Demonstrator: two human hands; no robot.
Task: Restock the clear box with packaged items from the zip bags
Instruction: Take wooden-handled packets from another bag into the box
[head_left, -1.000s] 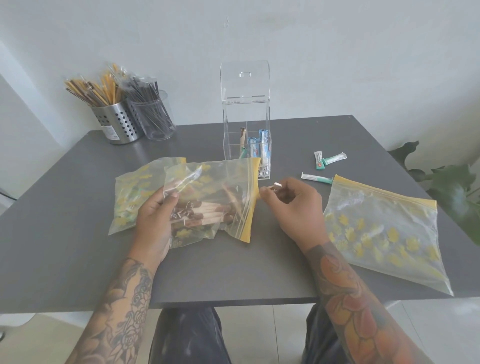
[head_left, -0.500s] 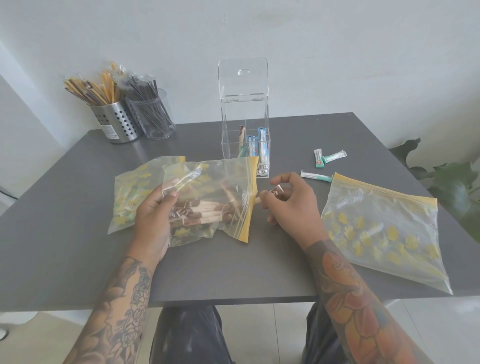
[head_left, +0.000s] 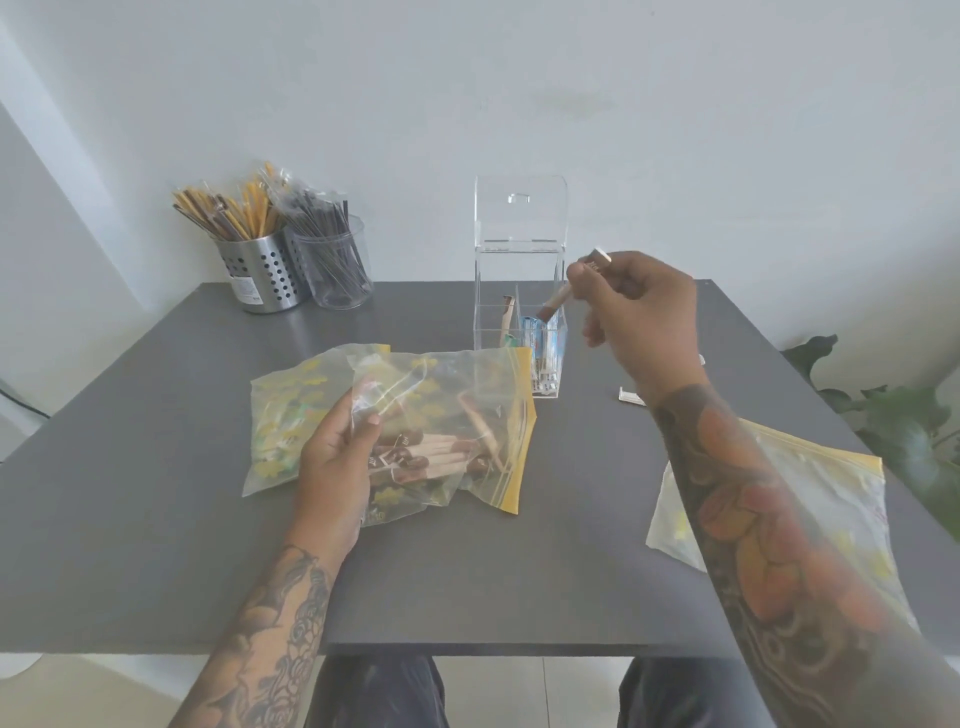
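**Brown stick packet poised at the clear box**

On the grey table (head_left: 156, 519) our left hand (head_left: 337, 467) pins the zip bag of brown-and-tan stick packets (head_left: 441, 447), fingers clenched on its plastic. The open clear acrylic box (head_left: 519, 260) stands behind it, blue packets already inside. Our right hand (head_left: 639, 317) pinches one brown stick packet (head_left: 576, 283), tilted, its lower end at the box's right wall. We judge the risk here: angled so, it may catch the rim or divider, tip the light box, or land in the blue packets' compartment.
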